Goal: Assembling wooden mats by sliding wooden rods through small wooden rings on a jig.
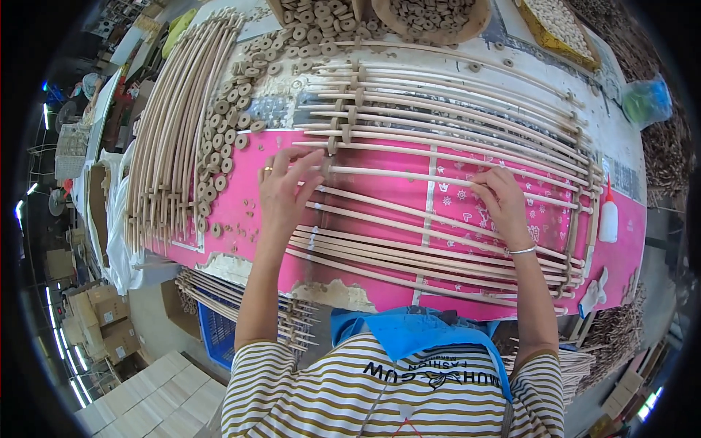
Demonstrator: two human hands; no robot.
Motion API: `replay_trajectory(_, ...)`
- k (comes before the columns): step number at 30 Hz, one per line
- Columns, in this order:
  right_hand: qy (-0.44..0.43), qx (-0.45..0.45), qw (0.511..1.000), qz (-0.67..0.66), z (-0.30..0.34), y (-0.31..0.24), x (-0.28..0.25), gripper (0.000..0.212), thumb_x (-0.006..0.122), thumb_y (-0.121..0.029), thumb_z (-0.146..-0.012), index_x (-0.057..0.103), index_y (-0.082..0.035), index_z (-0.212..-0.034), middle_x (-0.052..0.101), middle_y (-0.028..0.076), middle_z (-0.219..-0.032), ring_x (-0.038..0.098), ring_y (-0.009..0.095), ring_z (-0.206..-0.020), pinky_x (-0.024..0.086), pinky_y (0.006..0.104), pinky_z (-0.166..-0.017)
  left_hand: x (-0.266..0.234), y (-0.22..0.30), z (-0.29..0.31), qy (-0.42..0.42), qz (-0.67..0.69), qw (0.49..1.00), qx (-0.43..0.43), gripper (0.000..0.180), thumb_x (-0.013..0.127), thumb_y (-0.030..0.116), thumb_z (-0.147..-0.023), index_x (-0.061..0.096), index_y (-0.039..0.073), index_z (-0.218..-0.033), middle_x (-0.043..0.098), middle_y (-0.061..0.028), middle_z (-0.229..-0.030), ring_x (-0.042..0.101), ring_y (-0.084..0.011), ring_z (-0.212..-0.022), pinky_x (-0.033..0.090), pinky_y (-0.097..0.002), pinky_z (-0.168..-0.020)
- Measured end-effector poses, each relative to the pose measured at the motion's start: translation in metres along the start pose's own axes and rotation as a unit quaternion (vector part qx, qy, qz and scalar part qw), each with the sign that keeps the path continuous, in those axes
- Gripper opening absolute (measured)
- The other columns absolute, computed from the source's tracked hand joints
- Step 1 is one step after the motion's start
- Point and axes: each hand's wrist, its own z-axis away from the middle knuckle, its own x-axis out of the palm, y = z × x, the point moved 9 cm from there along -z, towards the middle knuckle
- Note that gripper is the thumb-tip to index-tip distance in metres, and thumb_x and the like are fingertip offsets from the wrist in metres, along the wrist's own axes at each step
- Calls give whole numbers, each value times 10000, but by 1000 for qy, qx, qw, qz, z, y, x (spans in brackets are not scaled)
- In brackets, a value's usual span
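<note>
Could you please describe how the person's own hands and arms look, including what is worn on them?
The left hand wears a gold-coloured ring. The right hand has a thin, silver-coloured bracelet at its wrist. No gloves are worn. The short sleeves have white and olive-brown stripes and leave the forearms bare.

Left hand [282,188] half-curled, right hand [504,201] curled inward

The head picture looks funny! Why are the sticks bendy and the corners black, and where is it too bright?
In the head view, the sticks bow, likely because the fisheye lens bends straight edges; in the head view's corners, black surrounds the rounded picture; at the head view's left side, the lamps glare white.
</note>
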Motion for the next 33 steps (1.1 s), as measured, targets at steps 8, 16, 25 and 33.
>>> replay_trajectory(8, -14, -17, 999, 28, -8, 1, 10, 136, 708, -146, -939, 709, -20, -990, 628, 117, -940, 609, 318, -941, 482, 409, -837, 24, -12, 1, 1, -26, 1000, 9, 347, 792, 182, -850, 751, 218, -1194, 644, 1, -1150, 598, -252, -1071, 413, -437, -894)
replay_trajectory(16, -4, -13, 999, 41, -7, -5, 7, 170, 753, -155, -895, 722, -30, -1006, 647, 111, -967, 622, 310, -964, 489, 411, -850, 28, -15, 3, -9, -21, 1000, -6, 367, 791, 182, -850, 745, 212, -1213, 639, -7, -1127, 598, -260, -1073, 423, -436, -893)
replay_trajectory(25, 37, -52, 996, 58, -16, -19, -21, 154, 773, -92, -847, 736, -53, -992, 646, 93, -920, 622, 294, -911, 495, 419, -808, -24, -30, 0, 139, 54, 989, -15, 323, 741, 159, -956, 720, 82, -1268, 675, -115, -1131, 645, -272, -1086, 477, -405, -972)
replay_trajectory(33, 82, -30, 995, 43, -48, 34, -66, 124, 733, -43, -894, 721, -22, -1015, 656, 102, -942, 621, 284, -913, 498, 378, -818, -39, -74, 0, 184, 134, 967, -112, 326, 659, 120, -1029, 683, 51, -1346, 664, -88, -1058, 620, -214, -1035, 481, -342, -963)
